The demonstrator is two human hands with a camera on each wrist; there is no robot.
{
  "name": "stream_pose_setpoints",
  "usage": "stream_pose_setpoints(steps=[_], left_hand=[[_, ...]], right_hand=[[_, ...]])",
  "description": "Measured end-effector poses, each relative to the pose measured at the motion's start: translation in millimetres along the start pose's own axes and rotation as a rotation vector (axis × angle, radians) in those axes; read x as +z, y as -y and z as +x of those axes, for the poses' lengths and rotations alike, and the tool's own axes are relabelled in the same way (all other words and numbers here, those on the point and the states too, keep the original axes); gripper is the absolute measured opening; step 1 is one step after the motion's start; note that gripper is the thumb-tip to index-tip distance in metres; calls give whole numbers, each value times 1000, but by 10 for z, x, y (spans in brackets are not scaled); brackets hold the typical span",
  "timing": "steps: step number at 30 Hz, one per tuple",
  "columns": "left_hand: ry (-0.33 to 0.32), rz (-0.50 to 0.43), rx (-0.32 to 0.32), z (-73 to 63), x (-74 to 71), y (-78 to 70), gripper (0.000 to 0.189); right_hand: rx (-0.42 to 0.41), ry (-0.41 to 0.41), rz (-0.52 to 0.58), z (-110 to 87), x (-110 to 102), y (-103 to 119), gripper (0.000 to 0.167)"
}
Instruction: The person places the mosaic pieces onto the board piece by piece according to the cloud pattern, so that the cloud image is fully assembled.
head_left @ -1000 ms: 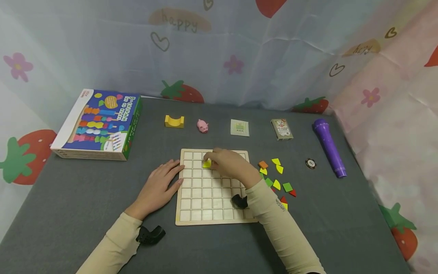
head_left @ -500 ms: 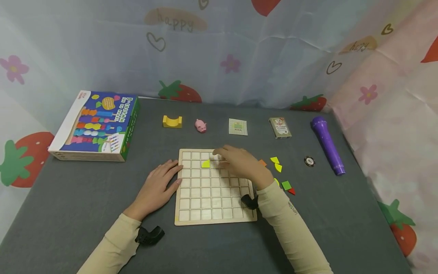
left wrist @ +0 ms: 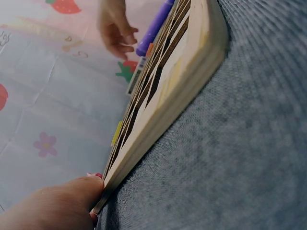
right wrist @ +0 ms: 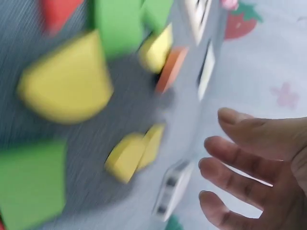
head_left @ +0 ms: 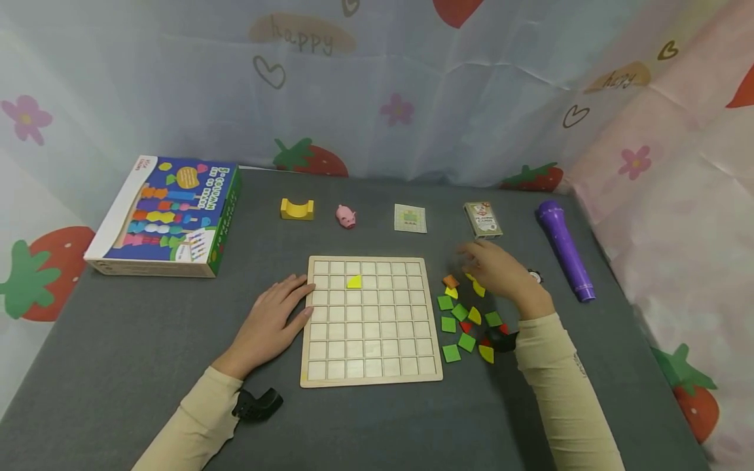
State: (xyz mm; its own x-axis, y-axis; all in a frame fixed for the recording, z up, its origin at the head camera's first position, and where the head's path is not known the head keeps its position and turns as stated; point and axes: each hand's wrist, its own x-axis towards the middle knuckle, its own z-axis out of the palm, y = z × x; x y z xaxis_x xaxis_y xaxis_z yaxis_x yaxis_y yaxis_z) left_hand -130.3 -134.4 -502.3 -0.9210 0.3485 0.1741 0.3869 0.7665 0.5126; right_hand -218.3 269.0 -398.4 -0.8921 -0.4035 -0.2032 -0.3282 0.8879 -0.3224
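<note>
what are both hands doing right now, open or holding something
Left hand: open, touching the left edge of the grid board.
Right hand: open, holding nothing, near two yellow pieces.

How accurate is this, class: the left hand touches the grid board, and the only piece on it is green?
The colour is wrong: the left hand touches the grid board, but the only piece on it is yellow, as the head view shows.

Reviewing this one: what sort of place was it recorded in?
Probably a play corner or a small set dressed as one: a strawberry-and-flower printed backdrop encloses a grey tabletop bearing a gridded board and loose coloured pieces. The room beyond isn't visible.
</note>
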Motion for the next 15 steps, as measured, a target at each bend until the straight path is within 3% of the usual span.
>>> stream_pose_setpoints(steps=[6, 15], left_hand=[[-5, 1, 6, -1, 7, 10, 49], [2, 13, -3, 1, 7, 9, 50]], right_hand=[[30, 32, -12, -35, -1, -270, 36], [7, 35, -14, 18, 87, -312, 25]])
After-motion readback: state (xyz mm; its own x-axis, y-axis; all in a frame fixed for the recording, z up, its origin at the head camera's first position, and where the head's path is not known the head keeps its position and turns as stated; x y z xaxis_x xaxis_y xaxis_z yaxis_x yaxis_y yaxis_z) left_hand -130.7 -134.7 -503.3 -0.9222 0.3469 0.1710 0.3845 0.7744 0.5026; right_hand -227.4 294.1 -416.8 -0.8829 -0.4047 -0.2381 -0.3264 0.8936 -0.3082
